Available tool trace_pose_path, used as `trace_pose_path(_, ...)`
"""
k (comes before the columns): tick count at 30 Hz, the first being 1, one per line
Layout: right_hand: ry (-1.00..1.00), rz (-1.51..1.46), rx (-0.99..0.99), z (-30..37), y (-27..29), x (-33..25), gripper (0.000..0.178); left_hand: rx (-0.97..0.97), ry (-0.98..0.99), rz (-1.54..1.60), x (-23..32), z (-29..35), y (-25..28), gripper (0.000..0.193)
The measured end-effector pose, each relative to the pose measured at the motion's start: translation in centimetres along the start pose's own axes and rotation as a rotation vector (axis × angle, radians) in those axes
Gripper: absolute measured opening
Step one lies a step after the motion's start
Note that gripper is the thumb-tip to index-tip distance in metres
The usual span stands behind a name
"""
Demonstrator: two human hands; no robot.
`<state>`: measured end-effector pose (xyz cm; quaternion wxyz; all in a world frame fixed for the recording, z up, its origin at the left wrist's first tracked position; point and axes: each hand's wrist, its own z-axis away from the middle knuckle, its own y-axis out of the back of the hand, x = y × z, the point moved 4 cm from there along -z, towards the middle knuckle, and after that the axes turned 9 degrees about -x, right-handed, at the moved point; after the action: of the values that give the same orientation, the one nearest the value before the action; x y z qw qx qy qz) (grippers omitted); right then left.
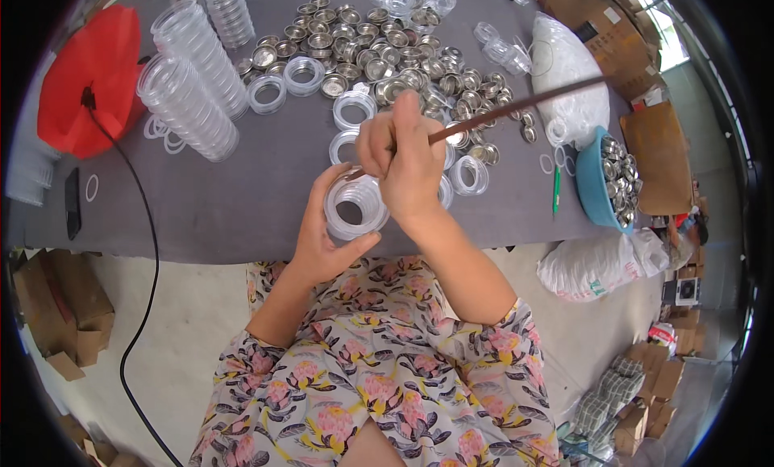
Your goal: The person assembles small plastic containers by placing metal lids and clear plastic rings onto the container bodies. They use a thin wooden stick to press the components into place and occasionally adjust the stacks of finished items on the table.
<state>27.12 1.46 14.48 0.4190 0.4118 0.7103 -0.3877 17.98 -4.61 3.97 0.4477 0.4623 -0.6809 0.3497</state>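
Note:
My left hand [317, 243] is closed around a stack of clear plastic rings [368, 199] near the table's front edge, thumb at the near side. I look down into the round opening of the top ring. Above and to the right, my right hand [409, 165] grips a long thin brown stick [524, 103]. The stick's long end points up to the right; its other end comes down by the stack's far rim, and whether it touches is hard to tell. Just beyond my hands stand more clear rings [355, 108], partly hidden by my right hand.
Many small silver metal caps [347, 44] lie heaped at the back. Tall stacks of clear plastic cups [185, 104] and a red cover [85, 80] with a black cable stand left. At right are a blue basin [594, 185] of caps, a green pen [556, 191] and a plastic bag [568, 72].

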Motion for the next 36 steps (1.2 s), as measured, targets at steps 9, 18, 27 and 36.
trace_pose_path(9, -0.206, 0.747, -0.168, 5.7, 3.1, -1.4, 0.017, 0.074, 0.028, 0.027, 0.2, -0.4, -1.2, 0.08)
trace_pose_path(18, 0.029, 0.79, -0.16, 11.1, 2.3, 3.0, 0.029, -0.192, 0.249, -0.441, -9.0, 3.7, 2.5, 0.081)
trace_pose_path(27, -0.084, -0.195, 0.315, 9.7, -0.7, 11.1, 0.021, 0.28, 0.034, -0.429, 1.6, 7.0, 11.8, 0.072)
trace_pose_path(36, -0.471, 0.169, 0.02, 11.0, -2.7, 20.0, 0.031, 0.193, -0.023, -0.854, 4.4, 4.1, 9.5, 0.07)
